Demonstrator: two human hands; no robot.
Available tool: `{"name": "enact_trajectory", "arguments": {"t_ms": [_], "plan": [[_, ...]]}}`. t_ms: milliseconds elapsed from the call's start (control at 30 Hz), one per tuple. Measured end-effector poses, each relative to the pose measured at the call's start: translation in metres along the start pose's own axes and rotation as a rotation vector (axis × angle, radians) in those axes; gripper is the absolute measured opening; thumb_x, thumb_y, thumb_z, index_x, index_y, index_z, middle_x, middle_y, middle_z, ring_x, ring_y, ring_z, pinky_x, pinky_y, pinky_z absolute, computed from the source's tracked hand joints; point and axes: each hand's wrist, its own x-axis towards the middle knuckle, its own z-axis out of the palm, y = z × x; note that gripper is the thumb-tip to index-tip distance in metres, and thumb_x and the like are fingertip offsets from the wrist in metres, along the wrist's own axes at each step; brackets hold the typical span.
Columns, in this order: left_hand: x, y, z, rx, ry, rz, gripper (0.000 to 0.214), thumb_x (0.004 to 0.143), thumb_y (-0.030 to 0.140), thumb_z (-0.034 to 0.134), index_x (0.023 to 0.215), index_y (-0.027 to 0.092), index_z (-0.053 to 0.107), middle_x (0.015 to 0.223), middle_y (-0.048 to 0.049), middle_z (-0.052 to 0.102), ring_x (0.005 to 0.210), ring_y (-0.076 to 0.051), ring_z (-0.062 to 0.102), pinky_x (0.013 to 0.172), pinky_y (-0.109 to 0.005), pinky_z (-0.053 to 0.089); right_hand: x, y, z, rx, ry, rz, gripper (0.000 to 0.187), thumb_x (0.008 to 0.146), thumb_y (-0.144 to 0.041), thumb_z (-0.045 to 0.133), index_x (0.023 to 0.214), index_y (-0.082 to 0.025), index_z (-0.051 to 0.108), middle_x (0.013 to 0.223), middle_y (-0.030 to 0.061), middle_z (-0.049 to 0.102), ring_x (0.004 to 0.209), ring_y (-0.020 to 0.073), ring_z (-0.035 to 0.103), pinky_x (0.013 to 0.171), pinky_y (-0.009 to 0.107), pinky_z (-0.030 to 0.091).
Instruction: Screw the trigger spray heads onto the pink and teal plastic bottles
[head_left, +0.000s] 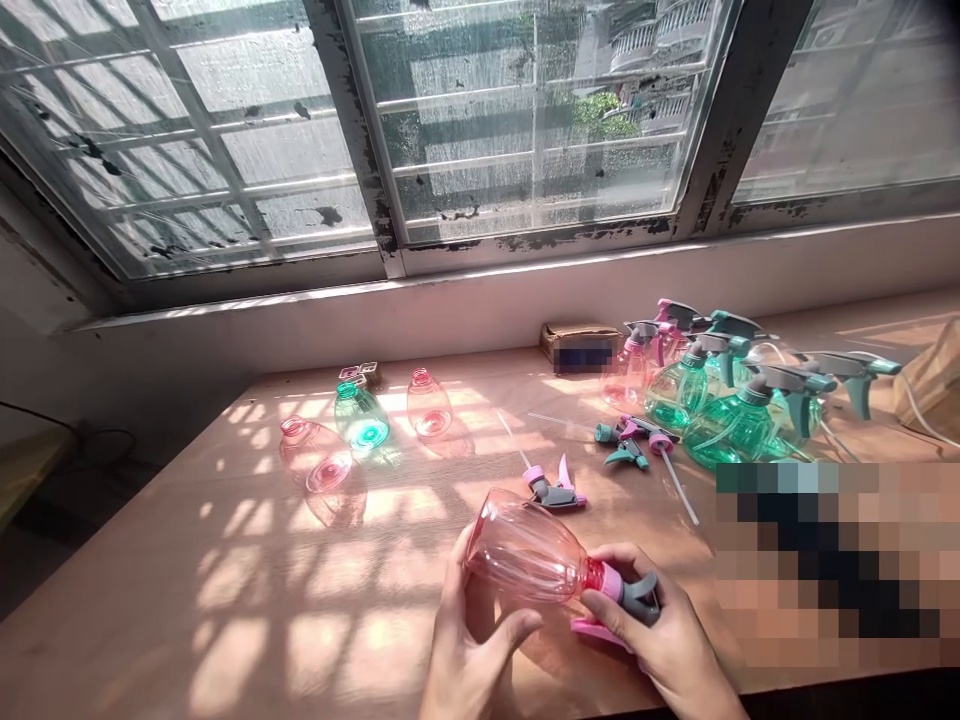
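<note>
A clear pink spray bottle lies tilted on its side in the air between my hands, its base to the left and its neck to the right. My left hand cups the base end, fingers behind the bottle and thumb below it. Thumb and fingers of my right hand close round the pink collar of the grey and pink trigger sprayer, which sits at the bottle's neck. Behind the bottle, a loose pink and grey trigger sprayer with a thin tube lies on the table.
Pink bottles and a green bottle without sprayers stand at left. More loose sprayers lie right of centre. Several green spray bottles and pink ones crowd the right. A cardboard box sits by the wall under the window.
</note>
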Motion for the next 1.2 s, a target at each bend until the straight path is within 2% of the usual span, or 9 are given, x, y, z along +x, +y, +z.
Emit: {"name": "enact_trajectory", "arguments": {"t_ms": [133,233,433,567,667,767,867,1033,1200], "plan": [[0.001,-0.010,-0.004,0.042,0.033,0.003,0.089,0.087,0.062,0.088,0.161,0.027,0.053,0.172,-0.0167,0.054,0.161,-0.043,0.047,0.134,-0.055,0.038,-0.001,0.000,0.003,-0.015,-0.002,-0.026,0.047,0.064,-0.054,0.107,0.093,-0.025,0.085,0.088,0.0001,0.083,0.074,0.0218,0.078,0.070,0.039,0.077],[0.003,-0.006,-0.002,0.064,0.029,0.010,0.080,0.092,0.059,0.083,0.159,0.026,0.056,0.171,-0.0158,0.056,0.159,-0.041,0.050,0.133,-0.052,0.041,-0.001,-0.002,0.001,-0.053,-0.015,-0.030,0.046,0.068,-0.057,0.105,0.094,-0.025,0.086,0.081,-0.0014,0.080,0.069,0.0186,0.075,0.065,0.032,0.075],[0.003,0.000,0.001,0.039,0.000,0.003,0.075,0.090,0.046,0.086,0.158,0.029,0.060,0.164,-0.0133,0.065,0.159,-0.043,0.050,0.132,-0.056,0.042,0.001,-0.007,-0.002,-0.051,-0.012,-0.039,0.048,0.071,-0.061,0.102,0.096,-0.025,0.085,0.067,-0.0046,0.075,0.061,0.0156,0.072,0.060,0.026,0.071],[0.002,-0.005,-0.001,0.033,-0.003,0.004,0.087,0.080,0.047,0.095,0.158,0.030,0.060,0.160,-0.0134,0.067,0.159,-0.044,0.049,0.134,-0.058,0.038,-0.001,-0.009,0.001,-0.030,0.003,-0.030,0.049,0.067,-0.061,0.104,0.092,-0.024,0.085,0.069,-0.0050,0.075,0.057,0.0136,0.072,0.054,0.022,0.067],[0.003,-0.006,-0.002,0.031,-0.010,0.012,0.089,0.082,0.053,0.094,0.159,0.030,0.056,0.157,-0.0150,0.069,0.154,-0.046,0.055,0.134,-0.064,0.035,-0.002,-0.007,0.001,-0.024,-0.009,-0.015,0.048,0.068,-0.060,0.104,0.093,-0.024,0.085,0.076,-0.0040,0.077,0.063,0.0148,0.073,0.063,0.028,0.073],[0.004,-0.002,-0.003,0.039,-0.034,0.003,0.081,0.090,0.054,0.087,0.160,0.030,0.055,0.161,-0.0142,0.065,0.157,-0.044,0.052,0.133,-0.061,0.039,-0.002,-0.005,-0.001,-0.048,-0.014,0.005,0.050,0.068,-0.062,0.103,0.095,-0.025,0.085,0.078,-0.0036,0.077,0.066,0.0177,0.074,0.067,0.036,0.077],[0.005,0.001,-0.004,0.052,-0.050,-0.012,0.075,0.092,0.049,0.087,0.159,0.032,0.058,0.167,-0.0114,0.061,0.164,-0.040,0.044,0.136,-0.055,0.036,-0.001,-0.005,-0.004,-0.067,-0.025,-0.005,0.049,0.070,-0.062,0.102,0.095,-0.024,0.084,0.078,-0.0024,0.078,0.064,0.0191,0.075,0.062,0.036,0.075],[0.004,-0.006,-0.006,0.032,-0.068,0.007,0.072,0.094,0.045,0.086,0.159,0.033,0.058,0.173,-0.0118,0.055,0.164,-0.040,0.045,0.138,-0.059,0.032,0.000,-0.005,-0.003,-0.033,-0.012,-0.036,0.047,0.071,-0.060,0.102,0.097,-0.025,0.084,0.075,-0.0038,0.077,0.061,0.0163,0.072,0.060,0.031,0.074],[0.002,-0.007,-0.004,0.066,0.014,0.020,0.087,0.082,0.050,0.095,0.157,0.031,0.056,0.168,-0.0137,0.058,0.163,-0.044,0.044,0.138,-0.062,0.029,-0.002,-0.004,0.001,-0.048,-0.011,-0.016,0.048,0.067,-0.060,0.104,0.094,-0.024,0.086,0.079,-0.0022,0.078,0.071,0.0201,0.075,0.071,0.039,0.077]]}}
